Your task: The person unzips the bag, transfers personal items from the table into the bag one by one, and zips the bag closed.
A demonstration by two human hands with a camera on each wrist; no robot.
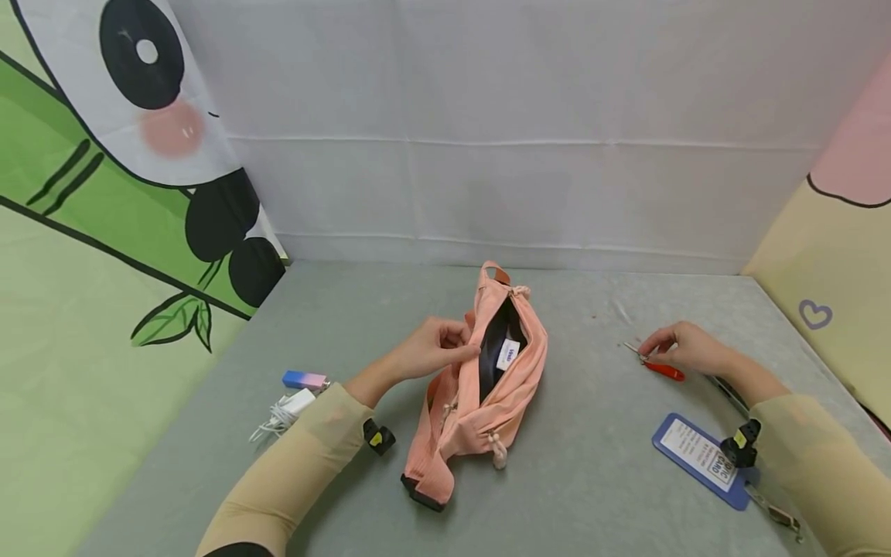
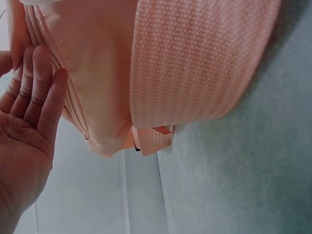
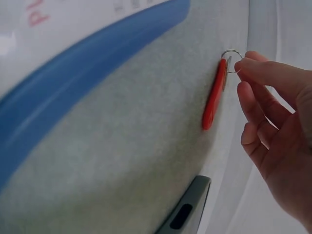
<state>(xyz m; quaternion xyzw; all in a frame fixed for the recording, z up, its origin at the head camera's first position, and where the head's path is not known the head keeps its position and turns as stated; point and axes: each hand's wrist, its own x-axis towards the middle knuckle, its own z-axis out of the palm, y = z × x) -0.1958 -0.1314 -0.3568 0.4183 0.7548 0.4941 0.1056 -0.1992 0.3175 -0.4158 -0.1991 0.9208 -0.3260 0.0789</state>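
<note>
Red and slim, the key fob (image 1: 664, 372) is over the right side of the tabletop (image 1: 578, 464), where your right hand (image 1: 689, 348) pinches its metal ring (image 3: 231, 50); you cannot tell whether the fob rests or hangs just clear. Its long axis slants from far left to near right, ring end toward the peach sling bag (image 1: 468, 383). That bag lies well apart to the left, stretched near to far, its far end leaning slightly right. Your left hand (image 1: 438, 348) is nearer it, pinching the left edge of the unzipped mouth (image 1: 490, 352), so the opening sits between your two hands.
</note>
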